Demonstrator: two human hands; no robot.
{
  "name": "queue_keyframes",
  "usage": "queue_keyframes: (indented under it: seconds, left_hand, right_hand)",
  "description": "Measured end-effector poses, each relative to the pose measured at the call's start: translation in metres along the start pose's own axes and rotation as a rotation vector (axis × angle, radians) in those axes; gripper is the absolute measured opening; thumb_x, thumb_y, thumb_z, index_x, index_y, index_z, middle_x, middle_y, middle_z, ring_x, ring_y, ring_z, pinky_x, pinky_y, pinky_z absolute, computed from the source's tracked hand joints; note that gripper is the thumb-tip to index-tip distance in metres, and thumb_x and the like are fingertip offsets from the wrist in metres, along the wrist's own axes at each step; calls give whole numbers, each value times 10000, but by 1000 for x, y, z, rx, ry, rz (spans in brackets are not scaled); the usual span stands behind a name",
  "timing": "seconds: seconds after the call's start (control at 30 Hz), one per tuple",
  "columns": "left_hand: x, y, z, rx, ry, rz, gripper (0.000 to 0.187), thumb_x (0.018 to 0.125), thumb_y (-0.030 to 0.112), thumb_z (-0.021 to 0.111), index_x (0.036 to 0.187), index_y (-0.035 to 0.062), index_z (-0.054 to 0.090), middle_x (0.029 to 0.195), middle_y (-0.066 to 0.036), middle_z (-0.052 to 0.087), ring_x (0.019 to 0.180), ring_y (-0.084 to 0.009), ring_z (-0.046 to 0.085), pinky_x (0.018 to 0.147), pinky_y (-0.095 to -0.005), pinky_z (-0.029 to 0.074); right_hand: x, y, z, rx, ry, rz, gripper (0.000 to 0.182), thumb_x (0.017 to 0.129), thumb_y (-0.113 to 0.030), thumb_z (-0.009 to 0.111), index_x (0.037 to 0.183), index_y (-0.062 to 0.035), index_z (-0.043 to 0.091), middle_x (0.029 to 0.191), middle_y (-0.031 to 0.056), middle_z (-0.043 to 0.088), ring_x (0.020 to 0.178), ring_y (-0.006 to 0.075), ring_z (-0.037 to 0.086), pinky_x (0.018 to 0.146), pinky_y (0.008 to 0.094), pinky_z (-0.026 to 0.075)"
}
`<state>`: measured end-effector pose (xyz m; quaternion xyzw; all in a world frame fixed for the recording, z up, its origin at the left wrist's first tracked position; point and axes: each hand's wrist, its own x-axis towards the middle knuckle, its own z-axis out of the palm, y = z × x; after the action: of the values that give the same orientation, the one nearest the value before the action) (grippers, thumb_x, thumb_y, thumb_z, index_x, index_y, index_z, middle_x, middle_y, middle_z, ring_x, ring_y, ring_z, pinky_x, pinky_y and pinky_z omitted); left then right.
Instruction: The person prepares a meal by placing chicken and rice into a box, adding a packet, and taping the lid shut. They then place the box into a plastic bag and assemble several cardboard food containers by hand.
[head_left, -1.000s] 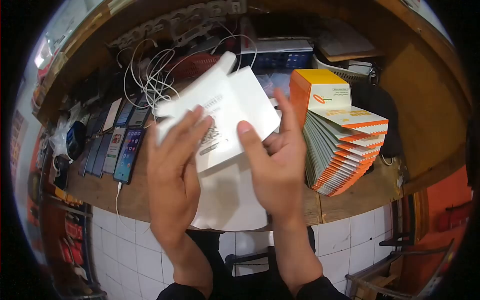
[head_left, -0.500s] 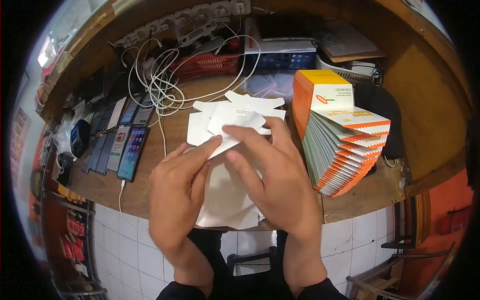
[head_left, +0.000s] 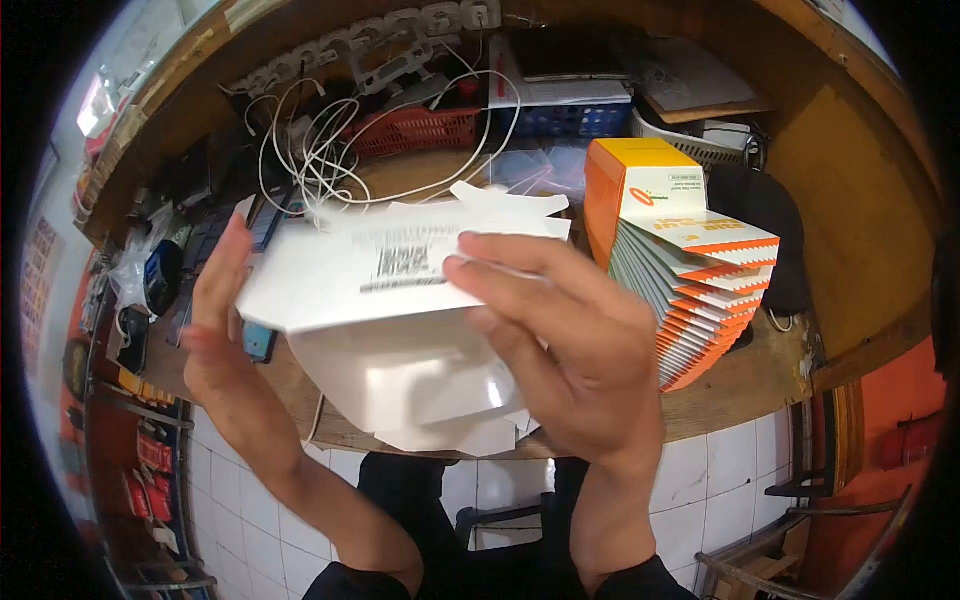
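Note:
A white cardboard box (head_left: pixel 330 285), printed with a square code and a barcode, is raised above the wooden table and partly unfolded, its inner side curving toward me. My right hand (head_left: pixel 580 350) grips its printed panel at the right, fingertips on top beside the code and thumb at the lower edge. At the box's left end my left hand (head_left: pixel 235 370) is open, fingers stretched upward and thumb apart, slightly blurred. White flat cardboard (head_left: pixel 510 200) with cut flaps shows behind the raised box.
Orange-and-white folded cartons (head_left: pixel 690 300) stand fanned at the right. Several phones (head_left: pixel 200 240) lie at the left, partly covered by my hand and the box. Tangled white cables (head_left: pixel 310 160), a red basket (head_left: pixel 420 130) and a blue basket (head_left: pixel 570 120) are at the back.
My hands have moved apart, the left one out to the left with fingers spread. A white box panel bearing codes has swung up into view, held in my right hand.

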<state>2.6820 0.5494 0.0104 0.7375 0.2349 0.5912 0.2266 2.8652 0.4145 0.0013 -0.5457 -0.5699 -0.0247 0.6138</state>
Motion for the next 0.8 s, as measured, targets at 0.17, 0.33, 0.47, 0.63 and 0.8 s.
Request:
queue_keyframes:
  seconds: [0.17,0.33,0.47,0.63,0.8]
  left_hand:
    - [-12,-28,7,-736,57,-633,675,1057,539,279,1412,3,483,1408,-159,533,1257,-228,540,1047,-351,434]
    - [-12,-22,16,-775,-73,-753,436,1052,309,471,1279,-54,557,1233,-151,636,1062,-164,636,909,-289,507]
    - [-7,-22,24,-660,-89,-608,380,1048,269,512,1198,-68,606,1115,-112,694,948,-111,655,843,-236,499]
    - [-11,-9,30,-549,-4,-541,408,1063,313,486,1154,-59,625,1063,-89,695,902,-84,625,815,-214,473]
    - [-20,-2,31,-481,46,-404,401,1064,328,487,1103,-42,635,984,-51,678,822,-50,565,759,-204,438]
  right_hand:
    - [3,-6,-1,43,-110,-111,336,757,33,722,1086,-35,740,1162,182,680,1013,298,689,847,327,547]
    - [-1,3,12,29,-193,-136,365,758,-22,766,1120,-32,722,1268,210,620,1093,328,656,903,353,538]
    - [3,-11,16,217,5,14,442,896,-110,670,1313,5,580,1312,233,589,1161,274,619,971,355,495]
    - [2,-6,9,593,-7,308,503,1035,-206,462,1453,61,374,1321,185,584,1191,169,570,1026,302,419]
    - [2,-4,16,808,54,379,465,1050,-256,438,1392,59,451,1279,154,604,1126,161,602,960,279,457]
